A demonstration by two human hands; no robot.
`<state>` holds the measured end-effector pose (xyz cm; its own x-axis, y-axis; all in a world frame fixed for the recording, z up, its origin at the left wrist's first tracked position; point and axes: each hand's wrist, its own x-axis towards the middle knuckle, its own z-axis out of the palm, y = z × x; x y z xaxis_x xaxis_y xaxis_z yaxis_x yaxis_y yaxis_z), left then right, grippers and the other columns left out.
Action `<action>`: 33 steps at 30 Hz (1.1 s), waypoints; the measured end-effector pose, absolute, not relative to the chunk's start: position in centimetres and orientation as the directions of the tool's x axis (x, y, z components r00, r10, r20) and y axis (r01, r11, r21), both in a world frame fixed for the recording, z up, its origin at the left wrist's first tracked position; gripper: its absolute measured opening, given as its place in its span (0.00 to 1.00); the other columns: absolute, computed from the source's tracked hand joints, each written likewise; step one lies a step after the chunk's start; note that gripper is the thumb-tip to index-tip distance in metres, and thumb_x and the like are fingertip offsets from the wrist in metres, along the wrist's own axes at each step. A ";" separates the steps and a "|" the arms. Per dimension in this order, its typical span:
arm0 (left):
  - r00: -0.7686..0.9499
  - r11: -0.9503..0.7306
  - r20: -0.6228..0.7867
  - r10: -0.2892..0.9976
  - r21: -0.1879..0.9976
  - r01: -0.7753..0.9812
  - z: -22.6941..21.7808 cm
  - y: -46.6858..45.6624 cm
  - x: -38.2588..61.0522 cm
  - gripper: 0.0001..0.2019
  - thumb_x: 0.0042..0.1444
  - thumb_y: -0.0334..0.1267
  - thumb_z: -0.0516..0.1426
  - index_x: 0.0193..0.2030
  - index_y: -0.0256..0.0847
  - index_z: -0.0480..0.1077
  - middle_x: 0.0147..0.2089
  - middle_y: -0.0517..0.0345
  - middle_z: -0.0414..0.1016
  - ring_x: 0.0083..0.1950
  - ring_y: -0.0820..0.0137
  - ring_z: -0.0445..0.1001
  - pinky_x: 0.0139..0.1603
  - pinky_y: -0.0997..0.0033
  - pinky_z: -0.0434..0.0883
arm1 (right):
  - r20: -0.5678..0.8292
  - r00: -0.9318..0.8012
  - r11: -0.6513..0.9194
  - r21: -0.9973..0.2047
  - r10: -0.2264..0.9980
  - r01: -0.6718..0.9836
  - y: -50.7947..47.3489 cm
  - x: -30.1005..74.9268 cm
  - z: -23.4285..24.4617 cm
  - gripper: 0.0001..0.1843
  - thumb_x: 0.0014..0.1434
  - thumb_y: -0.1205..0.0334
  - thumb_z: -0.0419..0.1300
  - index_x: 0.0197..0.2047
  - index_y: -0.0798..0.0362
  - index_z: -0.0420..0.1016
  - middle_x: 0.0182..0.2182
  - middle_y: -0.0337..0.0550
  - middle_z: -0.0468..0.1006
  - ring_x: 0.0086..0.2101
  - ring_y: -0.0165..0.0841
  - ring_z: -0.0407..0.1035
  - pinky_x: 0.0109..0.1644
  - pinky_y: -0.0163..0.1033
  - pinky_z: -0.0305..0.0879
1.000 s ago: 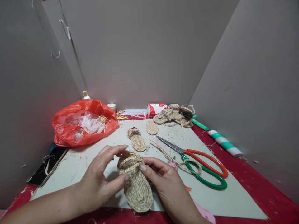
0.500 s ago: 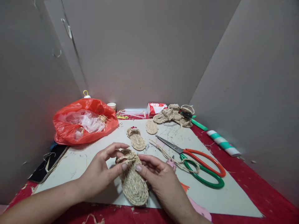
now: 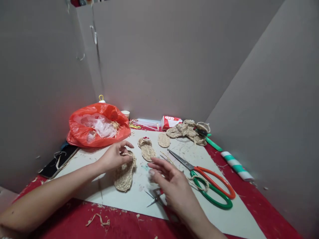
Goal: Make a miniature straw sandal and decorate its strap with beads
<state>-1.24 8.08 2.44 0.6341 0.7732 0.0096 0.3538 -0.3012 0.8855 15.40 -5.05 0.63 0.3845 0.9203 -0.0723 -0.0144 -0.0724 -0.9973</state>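
My left hand [image 3: 118, 155] is closed with its fingertips on the toe strap of a small woven straw slipper [image 3: 124, 177], whose sole hangs down toward the front of the white board [image 3: 99, 191]. My right hand [image 3: 171, 186] is to the right of it, apart from the slipper, thumb and forefinger slightly parted. Small scissors [image 3: 154, 198] show under this palm, their dark blades spread and pointing left; a blurred handle seems to lie within the lower fingers. Beyond the hands rest a finished-looking slipper with red beads [image 3: 147, 151] and an oval woven sole [image 3: 163, 140].
Large scissors [image 3: 191, 167] with orange and green handles lie at right, a straw cord across them. A red plastic bag [image 3: 99, 141], a phone [image 3: 58, 164], a tissue pack [image 3: 170, 122], woven pieces [image 3: 186, 131] and a striped roll [image 3: 236, 166] surround the board. Grey panels [image 3: 161, 66] enclose the table.
My right hand has let go of the slipper and moved away from it, and small scissors now show beneath it. My left hand has carried the slipper left.
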 end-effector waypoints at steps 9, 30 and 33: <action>0.681 -0.366 0.051 0.731 0.872 0.327 -2.2 8.6 -0.6 0.22 0.40 0.25 0.54 0.46 0.38 0.71 0.25 0.66 0.62 0.26 0.75 0.60 0.28 0.76 0.59 | 0.088 0.529 -0.138 -0.918 0.844 0.373 -5.9 22.0 5.3 0.23 0.47 0.45 0.65 0.42 0.52 0.79 0.46 0.51 0.80 0.45 0.43 0.73 0.47 0.43 0.70; 0.484 -0.460 0.287 0.827 0.840 0.288 -2.4 10.5 -1.6 0.12 0.59 0.37 0.51 0.48 0.37 0.68 0.41 0.53 0.75 0.39 0.69 0.72 0.45 0.67 0.69 | 0.268 0.423 -0.210 -0.572 0.866 0.793 -1.4 25.8 0.9 0.19 0.59 0.49 0.55 0.39 0.56 0.76 0.31 0.47 0.81 0.30 0.38 0.75 0.34 0.39 0.69; 0.497 -0.383 0.147 0.855 0.826 0.414 -2.4 11.1 -1.6 0.14 0.58 0.37 0.50 0.48 0.37 0.68 0.34 0.57 0.74 0.31 0.71 0.70 0.35 0.71 0.67 | 0.434 0.525 -0.148 -0.651 0.732 0.745 -2.0 24.8 3.3 0.19 0.57 0.50 0.61 0.46 0.54 0.76 0.27 0.42 0.78 0.25 0.35 0.74 0.29 0.37 0.70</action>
